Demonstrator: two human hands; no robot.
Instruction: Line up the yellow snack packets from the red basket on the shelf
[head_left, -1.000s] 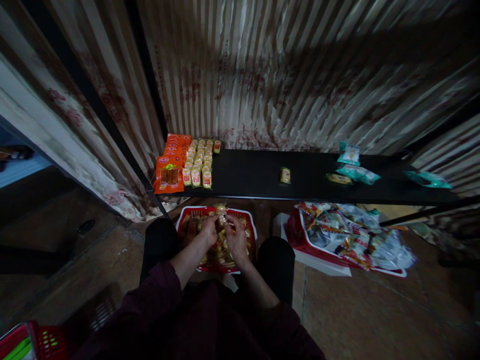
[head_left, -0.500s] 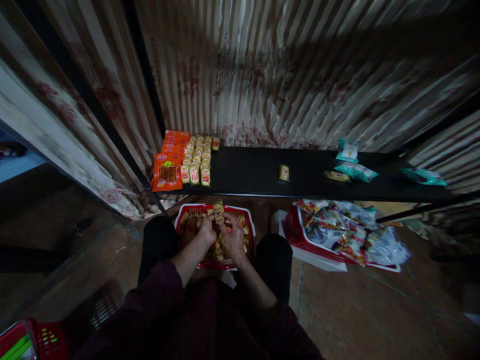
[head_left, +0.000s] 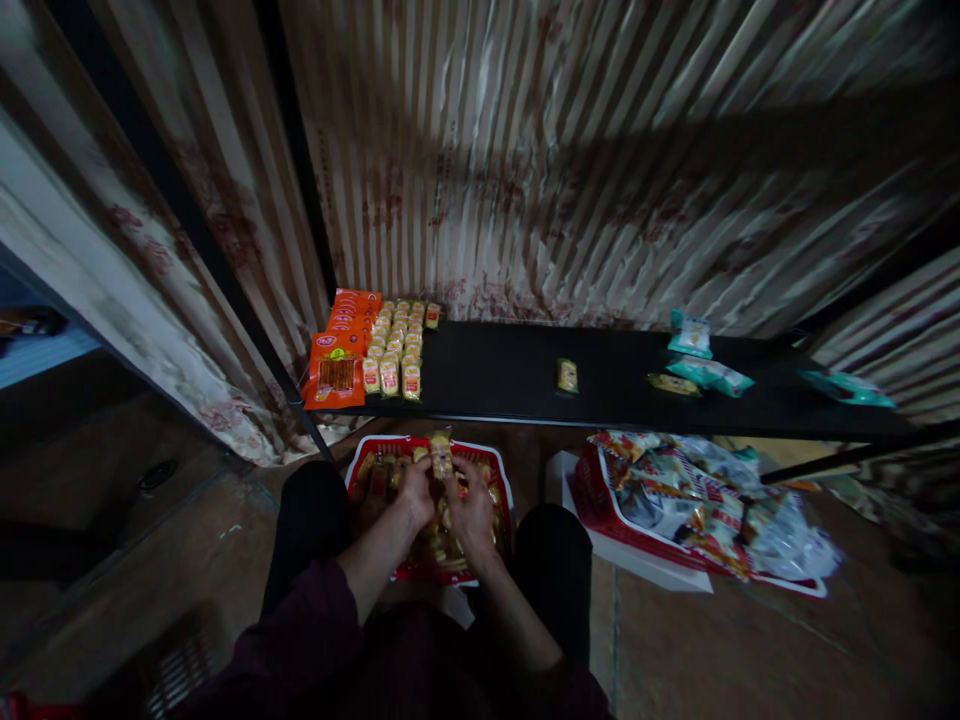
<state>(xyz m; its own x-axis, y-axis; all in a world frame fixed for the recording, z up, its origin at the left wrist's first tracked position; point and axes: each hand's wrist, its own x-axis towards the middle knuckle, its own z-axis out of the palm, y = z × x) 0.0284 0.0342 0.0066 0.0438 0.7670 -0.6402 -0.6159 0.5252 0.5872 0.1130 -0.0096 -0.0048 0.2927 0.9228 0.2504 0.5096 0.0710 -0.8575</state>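
Note:
Between my knees sits a red basket (head_left: 360, 461) filled with small yellow snack packets. My left hand (head_left: 417, 493) and my right hand (head_left: 472, 503) are close together over it, fingers curled round a stack of yellow packets (head_left: 441, 455) that stands up above my fingertips. On the low black shelf (head_left: 517, 375) ahead, rows of the same yellow packets (head_left: 395, 346) lie at the left end beside orange packets (head_left: 341, 345). One single yellow packet (head_left: 567, 375) lies alone in the middle of the shelf.
A second red basket (head_left: 600, 495) heaped with mixed snack bags stands on a white box to my right. Teal packets (head_left: 705, 365) lie on the shelf's right part. A striped curtain hangs behind the shelf. Tiled floor lies on both sides.
Both hands stay together over the basket, working the stack of yellow packets. The view has tilted so the shelf and basket sit lower in the picture.

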